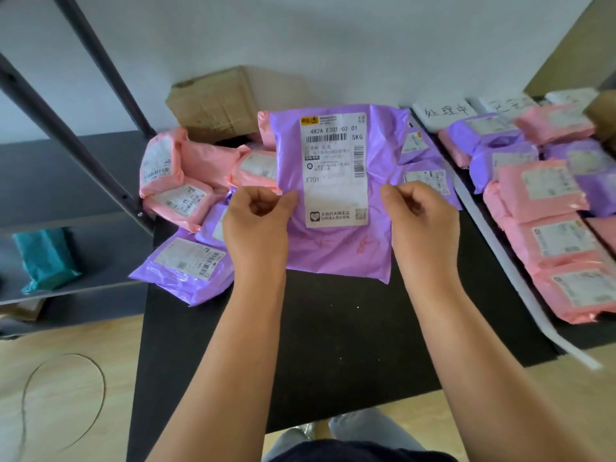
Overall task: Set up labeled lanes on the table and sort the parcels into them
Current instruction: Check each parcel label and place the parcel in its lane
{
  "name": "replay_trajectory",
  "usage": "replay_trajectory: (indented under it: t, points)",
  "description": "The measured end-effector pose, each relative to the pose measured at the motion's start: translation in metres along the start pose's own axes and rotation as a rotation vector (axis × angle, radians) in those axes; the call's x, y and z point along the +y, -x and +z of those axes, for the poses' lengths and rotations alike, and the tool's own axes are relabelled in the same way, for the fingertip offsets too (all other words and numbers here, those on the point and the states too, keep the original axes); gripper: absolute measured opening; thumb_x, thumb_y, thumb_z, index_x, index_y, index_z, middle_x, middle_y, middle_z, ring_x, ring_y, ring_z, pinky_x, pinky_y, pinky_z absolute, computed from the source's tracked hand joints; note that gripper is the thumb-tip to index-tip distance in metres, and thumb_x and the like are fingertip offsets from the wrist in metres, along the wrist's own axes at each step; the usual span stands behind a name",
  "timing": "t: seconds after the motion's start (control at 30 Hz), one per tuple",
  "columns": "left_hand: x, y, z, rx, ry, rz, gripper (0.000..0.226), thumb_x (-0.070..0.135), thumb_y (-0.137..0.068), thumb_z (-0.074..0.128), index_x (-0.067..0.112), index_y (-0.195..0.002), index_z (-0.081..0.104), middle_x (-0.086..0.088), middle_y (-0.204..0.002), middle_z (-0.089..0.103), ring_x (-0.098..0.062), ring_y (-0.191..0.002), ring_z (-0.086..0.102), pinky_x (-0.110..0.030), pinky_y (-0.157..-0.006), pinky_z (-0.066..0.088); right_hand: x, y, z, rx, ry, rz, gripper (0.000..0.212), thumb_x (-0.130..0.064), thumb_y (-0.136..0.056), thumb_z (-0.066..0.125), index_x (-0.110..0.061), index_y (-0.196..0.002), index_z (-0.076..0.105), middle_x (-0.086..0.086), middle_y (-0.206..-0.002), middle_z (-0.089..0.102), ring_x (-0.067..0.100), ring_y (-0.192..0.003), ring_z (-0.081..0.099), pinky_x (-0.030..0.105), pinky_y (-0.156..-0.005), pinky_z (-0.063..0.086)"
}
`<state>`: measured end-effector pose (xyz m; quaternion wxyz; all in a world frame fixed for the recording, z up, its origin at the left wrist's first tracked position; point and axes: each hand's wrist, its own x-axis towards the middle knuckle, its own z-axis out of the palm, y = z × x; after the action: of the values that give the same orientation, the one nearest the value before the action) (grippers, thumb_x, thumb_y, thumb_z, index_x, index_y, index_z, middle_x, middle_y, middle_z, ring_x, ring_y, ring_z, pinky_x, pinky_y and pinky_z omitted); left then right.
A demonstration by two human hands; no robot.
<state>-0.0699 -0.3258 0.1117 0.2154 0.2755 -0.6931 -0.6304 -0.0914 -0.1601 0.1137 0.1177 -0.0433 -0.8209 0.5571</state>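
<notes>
Purple plastic mailer is what we hold up over the middle of the black table. Its white shipping label faces us, printed with "482A E201-02 01", "SKG" and "E201". Our left hand pinches the mailer's left edge, thumb on the front and the other fingers curled behind. Our right hand pinches the right edge the same way. We cannot tell whether the mailer's lower edge touches the table top.

Behind it and to the left, at the table's far left corner, lies a loose heap of pink and purple parcels, some of them hanging over the left edge. A brown cardboard box stands against the wall behind that heap. Two more purple parcels show just right of the held mailer, near the far edge.

A white strip runs from the far edge toward the near right corner. Beyond it, sorted parcels, pink and purple, lie close together in rows along the table's right side. At the far edge above them lies a white sheet with handwritten characters. Off the table's left edge, a grey shelf holds a teal parcel.
</notes>
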Motion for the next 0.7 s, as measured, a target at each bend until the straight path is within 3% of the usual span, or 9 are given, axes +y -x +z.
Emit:
replay_trajectory:
  t: [0.17,0.3,0.47,0.7]
  points:
    - [0.021,-0.001,-0.007,-0.083,0.104,0.068,0.020,0.009,-0.083,0.076,0.021,-0.080,0.060,0.012,-0.071,0.061,0.004,-0.060,0.054,-0.011,-0.060,0.044,-0.018,-0.004,-0.007,0.040,-0.099,-0.008,0.018,-0.021,-0.094,0.063,-0.019,-0.077,0.065,-0.016,-0.064,0.060,-0.002,-0.061,0.051,0.009,-0.060,0.038]
    - [0.027,0.000,-0.012,-0.124,0.132,0.098,0.020,0.005,-0.085,0.073,0.020,-0.088,0.061,0.008,-0.082,0.063,0.004,-0.069,0.058,-0.011,-0.066,0.047,-0.029,-0.005,-0.009,0.039,-0.071,-0.036,0.008,-0.026,-0.094,0.065,-0.019,-0.090,0.067,-0.015,-0.081,0.065,-0.006,-0.071,0.057,0.006,-0.065,0.041]
    - [0.028,0.002,-0.015,-0.187,0.160,0.102,0.020,0.000,-0.086,0.071,0.016,-0.091,0.059,0.004,-0.084,0.063,-0.002,-0.074,0.060,-0.014,-0.069,0.049,-0.040,-0.010,-0.008,0.128,-0.051,-0.055,0.025,-0.040,-0.090,0.069,-0.023,-0.107,0.063,-0.015,-0.087,0.063,-0.011,-0.072,0.056,0.004,-0.065,0.041]
    - [0.030,0.007,-0.016,-0.319,0.141,0.125,0.023,-0.002,-0.085,0.071,0.017,-0.087,0.059,0.005,-0.082,0.062,-0.003,-0.074,0.059,-0.016,-0.071,0.048,-0.041,-0.016,-0.007,0.152,0.034,-0.084,0.019,-0.033,-0.089,0.072,-0.018,-0.084,0.063,-0.016,-0.071,0.060,-0.008,-0.061,0.055,0.006,-0.059,0.040]
